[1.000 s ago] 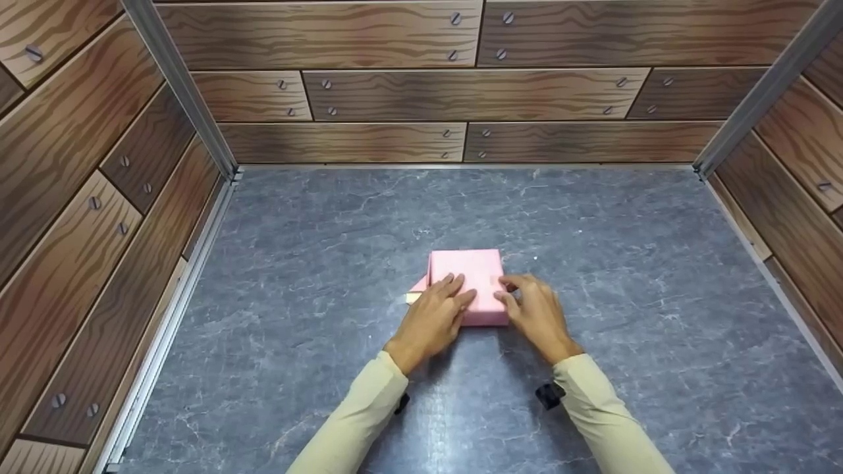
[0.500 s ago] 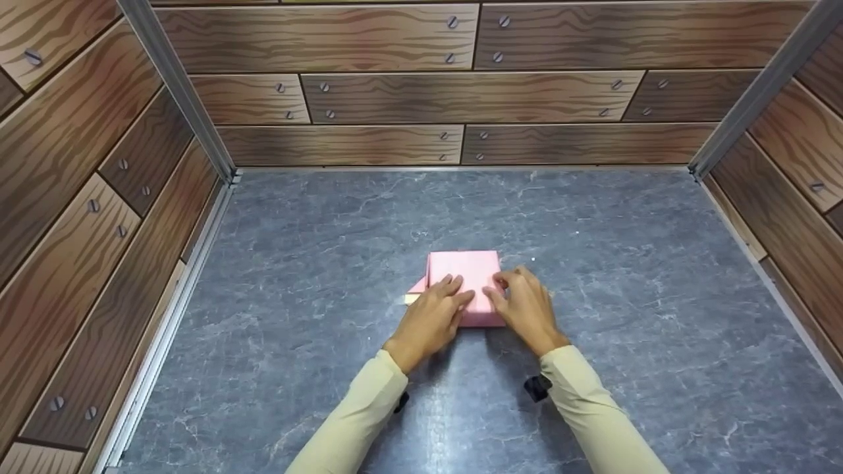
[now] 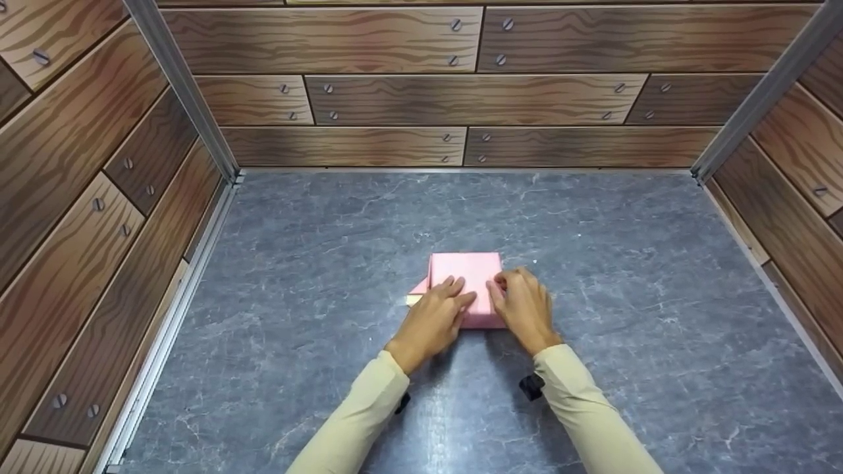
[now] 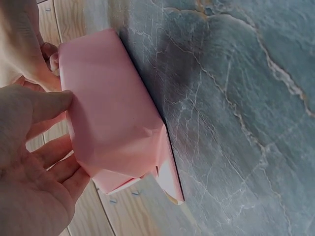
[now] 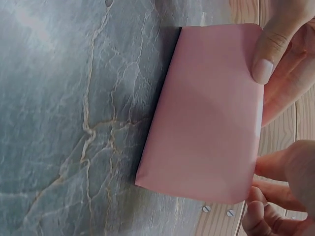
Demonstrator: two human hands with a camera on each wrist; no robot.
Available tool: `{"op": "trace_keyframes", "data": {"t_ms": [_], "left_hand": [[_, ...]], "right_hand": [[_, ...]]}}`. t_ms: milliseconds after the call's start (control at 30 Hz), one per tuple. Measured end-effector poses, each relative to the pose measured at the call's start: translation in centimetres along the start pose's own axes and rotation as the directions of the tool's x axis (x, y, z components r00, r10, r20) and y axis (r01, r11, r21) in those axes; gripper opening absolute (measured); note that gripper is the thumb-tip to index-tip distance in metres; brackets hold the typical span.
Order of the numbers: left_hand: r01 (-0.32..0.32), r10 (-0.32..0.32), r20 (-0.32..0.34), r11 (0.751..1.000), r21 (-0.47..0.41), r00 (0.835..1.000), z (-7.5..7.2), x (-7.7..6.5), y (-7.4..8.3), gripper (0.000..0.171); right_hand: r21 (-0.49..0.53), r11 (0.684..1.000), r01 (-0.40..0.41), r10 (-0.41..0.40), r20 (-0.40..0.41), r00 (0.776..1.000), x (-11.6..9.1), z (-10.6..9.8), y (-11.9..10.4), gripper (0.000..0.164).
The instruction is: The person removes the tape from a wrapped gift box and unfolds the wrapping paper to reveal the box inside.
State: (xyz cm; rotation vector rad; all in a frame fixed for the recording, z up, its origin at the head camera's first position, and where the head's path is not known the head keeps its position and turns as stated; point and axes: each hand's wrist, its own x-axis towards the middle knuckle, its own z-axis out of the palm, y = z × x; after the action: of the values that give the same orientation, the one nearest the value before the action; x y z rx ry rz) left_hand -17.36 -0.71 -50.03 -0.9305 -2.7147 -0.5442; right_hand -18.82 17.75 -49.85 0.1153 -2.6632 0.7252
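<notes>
A box wrapped in pink paper [image 3: 465,266] lies on the grey table in the head view. On its left side a folded paper flap [image 4: 170,183] sticks out, pale on the inside. My left hand [image 3: 431,322] rests on the top with its fingers spread and fairly straight, the thumb near the front edge. At the right edge my right hand [image 3: 525,303] pinches the box, its thumb at the top and the other fingers curled by the side. The front face [image 5: 204,113] is smooth in the right wrist view. The right hand's fingertip contact is partly hidden.
The grey marbled table [image 3: 316,263] surrounds the box. Wood-patterned walls [image 3: 395,99] stand at the back and both sides, with metal corner rails [image 3: 178,85]. A small black device [image 3: 531,386] sits under the right sleeve.
My right hand has shifted slightly left and its fingers have drawn in closer to the box's right edge. The left hand and the box stay in place.
</notes>
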Motion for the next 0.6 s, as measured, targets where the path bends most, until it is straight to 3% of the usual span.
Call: {"op": "trace_keyframes", "data": {"t_ms": [300,600], "left_hand": [[0.003,-0.003,0.005,1.000,-0.005,1.000,0.20,0.00,-0.10,0.031],[0.036,-0.035,0.023,0.999,-0.040,0.999,0.09,-0.08,0.00,0.033]], "right_hand": [[-0.003,0.998,0.068,-0.068,-0.029,0.997,-0.05,0.29,0.45,0.010],[0.034,0.999,0.033,-0.032,-0.027,0.999,-0.07,-0.14,0.96,0.010]]}}
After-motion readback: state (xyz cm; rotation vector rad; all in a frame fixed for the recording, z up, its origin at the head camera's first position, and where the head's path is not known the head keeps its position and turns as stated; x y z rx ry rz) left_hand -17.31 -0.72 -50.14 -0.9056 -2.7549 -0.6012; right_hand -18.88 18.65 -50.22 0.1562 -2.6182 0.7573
